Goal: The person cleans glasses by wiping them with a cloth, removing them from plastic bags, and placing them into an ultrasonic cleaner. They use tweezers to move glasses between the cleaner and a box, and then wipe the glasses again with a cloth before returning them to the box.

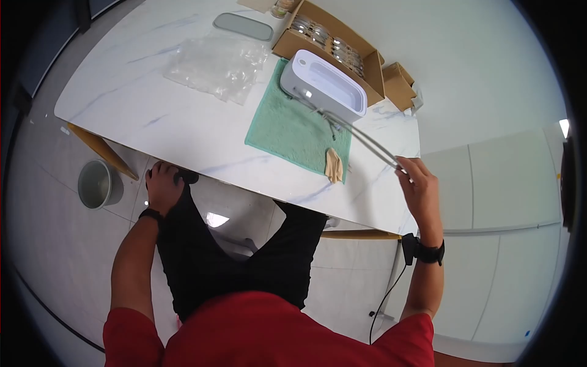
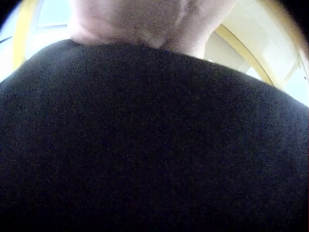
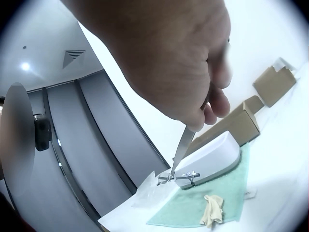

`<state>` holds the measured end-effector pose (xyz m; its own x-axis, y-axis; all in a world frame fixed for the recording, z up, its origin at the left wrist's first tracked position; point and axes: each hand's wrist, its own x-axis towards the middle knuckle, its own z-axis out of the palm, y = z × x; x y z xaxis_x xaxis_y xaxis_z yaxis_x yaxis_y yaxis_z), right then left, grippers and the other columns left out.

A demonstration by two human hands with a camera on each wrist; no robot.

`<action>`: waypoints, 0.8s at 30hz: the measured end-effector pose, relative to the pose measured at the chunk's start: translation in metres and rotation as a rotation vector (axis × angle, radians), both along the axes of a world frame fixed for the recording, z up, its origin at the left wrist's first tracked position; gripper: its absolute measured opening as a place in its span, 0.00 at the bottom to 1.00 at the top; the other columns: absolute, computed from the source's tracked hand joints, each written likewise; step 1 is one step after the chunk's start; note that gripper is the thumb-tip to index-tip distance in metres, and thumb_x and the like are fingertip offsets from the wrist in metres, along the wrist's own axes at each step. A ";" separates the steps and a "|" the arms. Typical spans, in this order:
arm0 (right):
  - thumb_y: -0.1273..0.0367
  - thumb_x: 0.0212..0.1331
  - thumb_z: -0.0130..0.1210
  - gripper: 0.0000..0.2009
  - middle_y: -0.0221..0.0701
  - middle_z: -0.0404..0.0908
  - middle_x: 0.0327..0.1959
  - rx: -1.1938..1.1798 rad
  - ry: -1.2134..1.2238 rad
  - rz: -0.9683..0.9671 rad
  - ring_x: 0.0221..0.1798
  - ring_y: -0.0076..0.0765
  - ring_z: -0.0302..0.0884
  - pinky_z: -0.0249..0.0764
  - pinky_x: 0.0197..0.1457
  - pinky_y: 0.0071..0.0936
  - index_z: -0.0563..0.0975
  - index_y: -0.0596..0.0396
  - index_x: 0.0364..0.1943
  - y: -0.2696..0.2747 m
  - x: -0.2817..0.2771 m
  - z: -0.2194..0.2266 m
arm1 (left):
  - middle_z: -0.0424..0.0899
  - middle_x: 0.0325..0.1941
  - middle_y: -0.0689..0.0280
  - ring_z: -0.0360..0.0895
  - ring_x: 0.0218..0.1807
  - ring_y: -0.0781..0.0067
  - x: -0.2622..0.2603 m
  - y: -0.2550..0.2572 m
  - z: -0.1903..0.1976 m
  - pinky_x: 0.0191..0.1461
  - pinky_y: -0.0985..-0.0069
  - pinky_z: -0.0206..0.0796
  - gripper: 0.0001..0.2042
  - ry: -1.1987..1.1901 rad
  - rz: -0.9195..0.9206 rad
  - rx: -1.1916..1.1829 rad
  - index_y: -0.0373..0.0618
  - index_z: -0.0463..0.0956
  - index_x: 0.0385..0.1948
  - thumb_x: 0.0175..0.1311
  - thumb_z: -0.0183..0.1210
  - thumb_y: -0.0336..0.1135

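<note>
My right hand grips long metal tongs by their end, above the table's right side. At the far tip of the tongs is a thin, shiny object, possibly eyeglasses; its exact shape is unclear. It is in front of a white, tub-like device on a green cloth. A crumpled beige cloth lies on the green one. My left hand rests on my left knee, fingers relaxed; dark cloth fills most of the left wrist view.
Behind the device stands a cardboard box holding several shiny items, with a smaller carton to its right. Clear plastic bags and a grey lid-like tray lie to the left. A bin stands on the floor.
</note>
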<state>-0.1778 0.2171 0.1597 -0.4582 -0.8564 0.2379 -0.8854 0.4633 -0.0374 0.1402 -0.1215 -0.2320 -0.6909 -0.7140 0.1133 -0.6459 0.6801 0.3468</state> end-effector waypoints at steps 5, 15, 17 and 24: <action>0.77 0.59 0.63 0.13 0.35 0.84 0.40 0.074 0.039 0.031 0.37 0.42 0.85 0.79 0.37 0.33 0.81 0.55 0.49 0.003 -0.013 -0.014 | 0.78 0.58 0.64 0.65 0.70 0.58 0.001 0.000 -0.001 0.69 0.46 0.54 0.16 -0.004 0.010 0.017 0.49 0.81 0.44 0.56 0.64 0.42; 0.78 0.64 0.60 0.15 0.29 0.81 0.35 -0.484 -0.081 -0.216 0.31 0.19 0.73 0.69 0.32 0.17 0.76 0.63 0.55 0.060 -0.051 0.008 | 0.78 0.60 0.64 0.65 0.70 0.59 -0.003 -0.001 0.007 0.70 0.46 0.54 0.16 -0.064 0.024 0.066 0.48 0.81 0.45 0.56 0.64 0.42; 0.75 0.67 0.59 0.15 0.30 0.80 0.35 -0.634 -0.292 -0.313 0.31 0.19 0.74 0.70 0.32 0.17 0.75 0.64 0.56 0.052 -0.058 -0.001 | 0.78 0.59 0.64 0.65 0.70 0.59 -0.003 -0.002 0.007 0.70 0.46 0.54 0.16 -0.058 0.026 0.071 0.48 0.82 0.45 0.56 0.64 0.42; 0.67 0.63 0.61 0.18 0.35 0.83 0.38 -0.482 -0.558 -0.629 0.33 0.25 0.81 0.77 0.29 0.22 0.78 0.67 0.52 0.038 -0.124 -0.098 | 0.78 0.59 0.64 0.66 0.70 0.59 0.005 -0.001 -0.002 0.70 0.47 0.54 0.16 0.014 0.035 0.076 0.49 0.82 0.45 0.55 0.62 0.41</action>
